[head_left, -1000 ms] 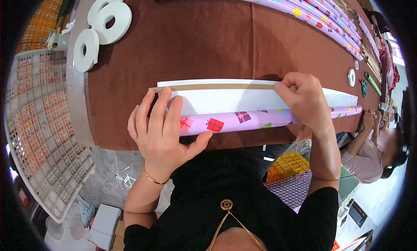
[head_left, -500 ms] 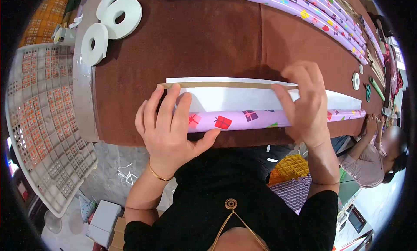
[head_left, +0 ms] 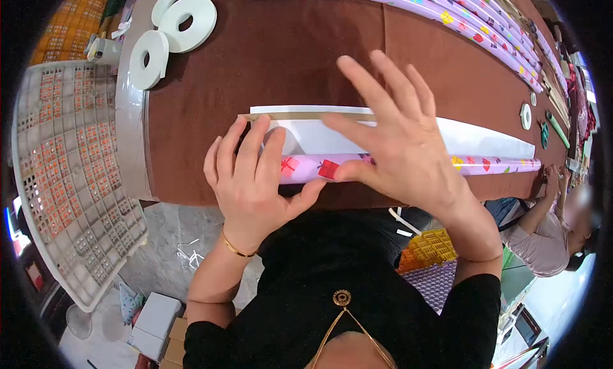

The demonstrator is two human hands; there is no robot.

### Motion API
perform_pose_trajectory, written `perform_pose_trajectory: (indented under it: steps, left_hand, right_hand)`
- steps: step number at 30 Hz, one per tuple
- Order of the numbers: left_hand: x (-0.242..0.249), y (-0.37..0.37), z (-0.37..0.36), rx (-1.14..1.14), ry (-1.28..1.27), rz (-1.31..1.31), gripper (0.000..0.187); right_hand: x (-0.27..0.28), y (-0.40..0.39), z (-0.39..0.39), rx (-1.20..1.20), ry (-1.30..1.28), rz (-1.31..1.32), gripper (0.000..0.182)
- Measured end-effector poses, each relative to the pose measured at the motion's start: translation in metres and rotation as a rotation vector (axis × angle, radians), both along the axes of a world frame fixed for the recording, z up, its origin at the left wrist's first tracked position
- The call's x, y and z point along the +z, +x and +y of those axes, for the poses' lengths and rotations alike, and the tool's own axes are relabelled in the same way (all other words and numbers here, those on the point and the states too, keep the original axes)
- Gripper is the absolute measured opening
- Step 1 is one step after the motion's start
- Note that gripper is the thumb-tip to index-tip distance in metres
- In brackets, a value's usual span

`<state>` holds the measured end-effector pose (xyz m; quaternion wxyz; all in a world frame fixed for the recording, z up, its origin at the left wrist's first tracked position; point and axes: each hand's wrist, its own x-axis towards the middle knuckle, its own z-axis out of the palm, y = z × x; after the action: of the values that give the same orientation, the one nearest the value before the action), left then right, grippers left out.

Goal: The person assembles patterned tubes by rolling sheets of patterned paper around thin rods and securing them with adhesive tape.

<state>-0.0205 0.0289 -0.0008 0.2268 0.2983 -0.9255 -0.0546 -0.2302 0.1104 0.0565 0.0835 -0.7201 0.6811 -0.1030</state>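
Note:
A partly unrolled roll of lilac wrapping paper (head_left: 482, 166) with gift-box prints lies along the table's near edge. Its white underside (head_left: 303, 136) is spread flat beyond the roll, and a thin brown strip (head_left: 300, 116) lies along it near the far edge. My left hand (head_left: 246, 171) rests on the left end with fingers spread, their tips at the strip and the thumb by the roll. Over the middle of the paper is my right hand (head_left: 405, 142), fingers stretched wide and holding nothing. Its thumb is near the roll; whether it touches cannot be told.
Several white tape rolls (head_left: 187, 23) lie at the table's far left. More lilac rolls (head_left: 408, 5) run along the far side. Green-handled scissors (head_left: 544, 134) and a small tape roll (head_left: 525, 116) sit right. A pale plastic crate (head_left: 83, 177) stands left; another person (head_left: 543, 235) is at right.
My right hand has moved left along the paper, and its fingers have spread from a bent pose. My left hand stays on the left end. The view has shifted slightly.

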Motion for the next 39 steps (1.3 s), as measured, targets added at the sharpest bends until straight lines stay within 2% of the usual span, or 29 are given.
perform_pose_trajectory:
  steps: [9,18,20,24,29,31,33,35,37,39]
  left_hand:
    - [0.001,0.003,0.000,-0.027,-0.004,-0.024,0.064]
    - [0.034,0.022,0.010,0.065,0.036,-0.185,0.056]
    - [0.039,0.010,0.017,0.005,0.030,-0.151,0.055]
    - [0.046,-0.045,0.038,-0.278,0.180,0.062,0.046]
    - [0.030,-0.087,0.048,-0.359,0.280,0.061,0.048]
    - [0.027,-0.091,0.050,-0.363,0.275,0.025,0.049]
    - [0.024,-0.089,0.051,-0.363,0.205,-0.017,0.052]
    - [0.021,-0.089,0.052,-0.359,0.177,-0.023,0.053]
    - [0.020,-0.090,0.052,-0.353,0.146,-0.025,0.054]
    - [0.020,-0.090,0.052,-0.343,0.150,-0.054,0.054]
  right_hand:
    - [0.005,-0.039,0.059,-0.178,0.023,0.199,0.061]
    - [-0.007,-0.037,0.078,-0.229,-0.048,0.154,0.062]
    - [-0.009,-0.036,0.079,-0.224,-0.067,0.152,0.062]
    - [-0.011,-0.035,0.080,-0.230,-0.132,0.066,0.048]
    - [-0.007,-0.040,0.081,-0.260,-0.218,-0.076,0.032]
    - [-0.003,-0.042,0.080,-0.594,-0.236,-0.412,0.021]
    - [-0.006,-0.050,0.076,-0.664,-0.292,-0.390,0.019]
    - [0.004,-0.053,0.070,-0.780,0.003,-0.559,0.021]
    - [0.008,-0.053,0.065,-0.802,0.027,-0.576,0.024]
    - [0.007,-0.060,0.063,-0.723,0.171,-0.599,0.023]
